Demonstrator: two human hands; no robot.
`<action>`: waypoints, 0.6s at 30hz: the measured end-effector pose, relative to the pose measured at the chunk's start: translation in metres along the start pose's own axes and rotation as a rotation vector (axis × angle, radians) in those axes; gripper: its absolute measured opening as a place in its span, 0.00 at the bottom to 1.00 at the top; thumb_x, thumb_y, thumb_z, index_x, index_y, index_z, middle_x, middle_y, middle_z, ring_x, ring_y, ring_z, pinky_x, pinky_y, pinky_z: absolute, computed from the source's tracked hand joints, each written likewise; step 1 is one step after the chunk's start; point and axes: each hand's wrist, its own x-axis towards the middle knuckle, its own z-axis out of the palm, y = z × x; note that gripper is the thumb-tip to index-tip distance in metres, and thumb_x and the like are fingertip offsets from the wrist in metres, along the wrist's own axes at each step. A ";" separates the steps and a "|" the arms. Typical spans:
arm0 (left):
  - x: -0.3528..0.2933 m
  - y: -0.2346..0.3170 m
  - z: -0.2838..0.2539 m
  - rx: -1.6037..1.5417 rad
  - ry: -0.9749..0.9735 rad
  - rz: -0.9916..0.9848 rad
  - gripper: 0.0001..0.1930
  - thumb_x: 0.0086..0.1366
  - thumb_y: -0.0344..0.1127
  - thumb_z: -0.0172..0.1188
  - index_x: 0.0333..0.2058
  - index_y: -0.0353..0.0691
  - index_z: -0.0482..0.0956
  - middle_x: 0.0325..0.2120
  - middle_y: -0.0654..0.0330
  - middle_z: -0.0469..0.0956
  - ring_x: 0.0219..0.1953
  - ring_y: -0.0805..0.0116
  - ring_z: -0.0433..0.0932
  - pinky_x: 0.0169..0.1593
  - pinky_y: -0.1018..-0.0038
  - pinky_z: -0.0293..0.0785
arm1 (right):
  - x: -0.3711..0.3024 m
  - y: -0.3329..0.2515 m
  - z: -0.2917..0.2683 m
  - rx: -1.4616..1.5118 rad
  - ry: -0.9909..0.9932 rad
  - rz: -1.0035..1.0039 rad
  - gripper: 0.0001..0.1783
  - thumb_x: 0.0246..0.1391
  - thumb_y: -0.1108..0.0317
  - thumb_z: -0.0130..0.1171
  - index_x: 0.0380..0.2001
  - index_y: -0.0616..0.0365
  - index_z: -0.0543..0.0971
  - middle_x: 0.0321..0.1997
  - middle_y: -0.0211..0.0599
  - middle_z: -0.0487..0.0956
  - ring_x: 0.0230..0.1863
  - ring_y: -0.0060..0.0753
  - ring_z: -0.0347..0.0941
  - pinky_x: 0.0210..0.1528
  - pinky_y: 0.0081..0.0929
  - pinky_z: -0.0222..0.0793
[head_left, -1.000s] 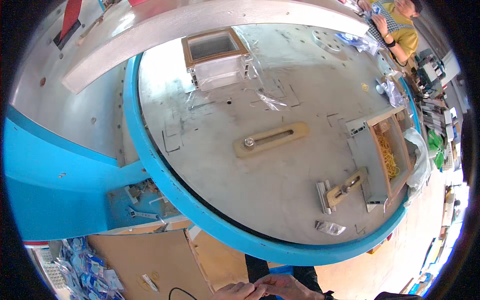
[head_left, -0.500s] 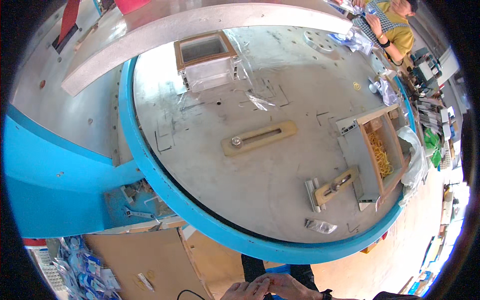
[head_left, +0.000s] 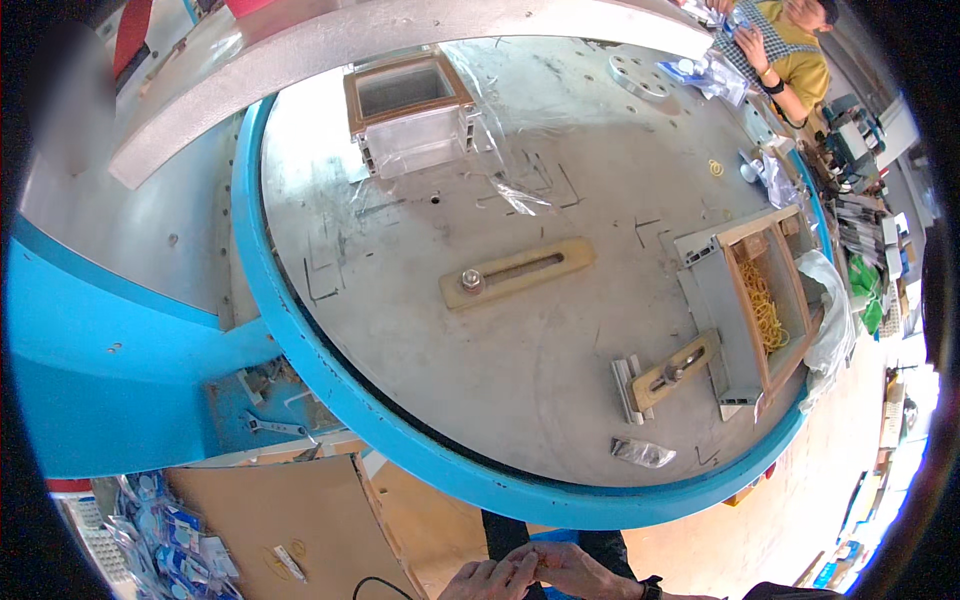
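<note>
At the bottom edge, below the turntable's rim, my left hand [head_left: 488,579] and my right hand [head_left: 578,571] meet with fingers bent and pressed together. Whatever sits between the fingertips is too small and hidden to name. Nearest above them is the blue rim [head_left: 560,510] of a round metal table. On that table lie a small clear plastic bag [head_left: 642,452] and a slotted tan clamp bar [head_left: 675,370] with a bolt, beside a short aluminium profile [head_left: 630,390]. A wood-framed box [head_left: 735,330] at the right holds yellow rubber bands [head_left: 763,310].
Another slotted bar [head_left: 520,272] is bolted mid-table. A second framed box [head_left: 413,110] stands at the back under a metal beam [head_left: 400,50]. Lower left are a cardboard sheet [head_left: 270,510], a wrench [head_left: 275,427] and packaged goods [head_left: 170,540]. A co-worker [head_left: 780,60] handles bags at the far right.
My hands stay together at the same spot, the fingers shifting slightly. The view has tilted a little; the things on the table have not moved.
</note>
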 end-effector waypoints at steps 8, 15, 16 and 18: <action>-0.001 0.001 -0.003 -0.021 -0.019 -0.022 0.26 0.71 0.38 0.55 0.63 0.31 0.65 0.44 0.47 0.76 0.45 0.51 0.76 0.50 0.60 0.72 | 0.003 0.006 0.000 -0.003 -0.012 0.018 0.15 0.65 0.77 0.54 0.54 0.66 0.75 0.43 0.34 0.81 0.41 0.24 0.79 0.44 0.21 0.76; -0.003 0.002 -0.002 -0.005 0.034 0.007 0.26 0.70 0.36 0.57 0.63 0.31 0.65 0.43 0.48 0.76 0.43 0.52 0.76 0.49 0.60 0.72 | 0.000 0.006 0.000 -0.026 -0.008 -0.007 0.15 0.66 0.76 0.53 0.54 0.67 0.75 0.42 0.34 0.81 0.41 0.24 0.79 0.44 0.21 0.76; -0.003 0.003 -0.002 0.004 0.047 0.011 0.26 0.70 0.36 0.57 0.63 0.31 0.66 0.43 0.48 0.76 0.43 0.52 0.76 0.49 0.60 0.72 | -0.001 0.006 0.000 -0.013 -0.009 0.001 0.14 0.67 0.76 0.54 0.54 0.67 0.75 0.42 0.34 0.81 0.40 0.24 0.79 0.44 0.21 0.76; -0.004 0.004 -0.002 0.022 0.070 0.018 0.26 0.69 0.36 0.57 0.62 0.31 0.67 0.43 0.48 0.76 0.43 0.53 0.76 0.49 0.60 0.73 | -0.003 0.008 0.000 0.002 -0.019 0.004 0.14 0.67 0.74 0.54 0.54 0.66 0.75 0.43 0.34 0.81 0.41 0.24 0.79 0.44 0.21 0.75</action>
